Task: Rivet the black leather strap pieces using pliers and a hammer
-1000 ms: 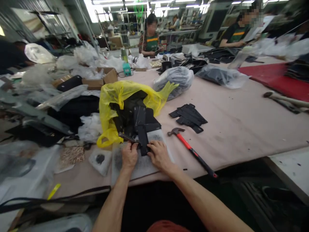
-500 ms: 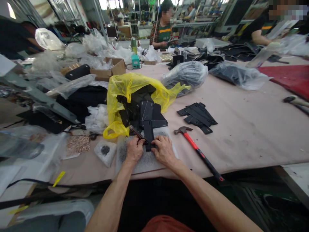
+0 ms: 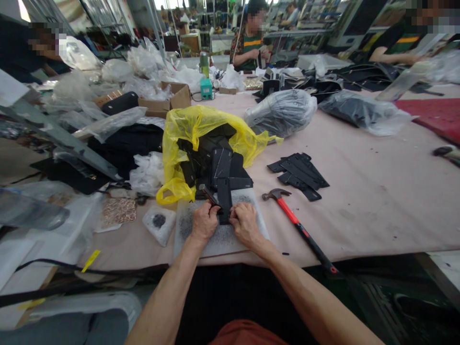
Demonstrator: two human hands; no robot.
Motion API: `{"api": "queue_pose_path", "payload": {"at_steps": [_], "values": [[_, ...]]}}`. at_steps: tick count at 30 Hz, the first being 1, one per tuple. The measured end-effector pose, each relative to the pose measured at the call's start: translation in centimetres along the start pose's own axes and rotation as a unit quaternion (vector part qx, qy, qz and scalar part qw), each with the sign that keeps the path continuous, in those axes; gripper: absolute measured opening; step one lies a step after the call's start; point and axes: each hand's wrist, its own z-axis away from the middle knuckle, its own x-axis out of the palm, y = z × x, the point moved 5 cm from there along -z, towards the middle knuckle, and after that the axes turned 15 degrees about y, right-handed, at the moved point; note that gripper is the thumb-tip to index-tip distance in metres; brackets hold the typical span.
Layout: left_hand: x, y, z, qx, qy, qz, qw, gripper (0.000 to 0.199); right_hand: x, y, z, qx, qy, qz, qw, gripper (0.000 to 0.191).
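My left hand (image 3: 205,220) is closed around a dark metal tool (image 3: 209,195), whose end points up and left. A black strip (image 3: 224,196) lies on the speckled white board (image 3: 190,247), its near end between my hands. At the strip's right edge, my right hand (image 3: 245,221) has its fingers pinched together; what they hold is too small to make out. Just beyond the board, a yellow plastic bag (image 3: 201,117) gapes open, with black pieces (image 3: 222,163) spilling toward me.
To the right lie a claw hammer (image 3: 296,223) with a red and black handle and a pile of black strips (image 3: 300,173). At left are a white block (image 3: 160,227) with a dark hollow and a heap of copper-coloured bits (image 3: 118,212). People sit across the table.
My right hand's fingers have drawn closer together at the strip's edge. The whole view has shifted slightly. Across the table, a person's hands have risen with a dark piece.
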Motion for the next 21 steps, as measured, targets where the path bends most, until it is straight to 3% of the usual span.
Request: {"api": "queue_pose_path", "payload": {"at_steps": [5,9,17,21], "values": [[0.1,0.0,0.1,0.01,0.006,0.007,1.0,0.016,-1.5,1.6,0.9,0.034,0.069,-0.042,0.996,0.012],[0.0,0.1,0.1,0.013,0.004,0.014,1.0,0.016,-1.4,0.6,0.6,-0.005,0.031,0.015,0.999,0.026],[0.1,0.1,0.1,0.014,0.005,0.01,1.0,0.015,-0.3,-1.5,-1.2,-0.06,-0.039,0.127,0.989,0.012],[0.1,0.3,0.2,0.023,0.002,-0.004,1.0,0.015,0.0,-1.5,-0.8,-0.078,-0.042,0.081,0.993,0.011]]}}
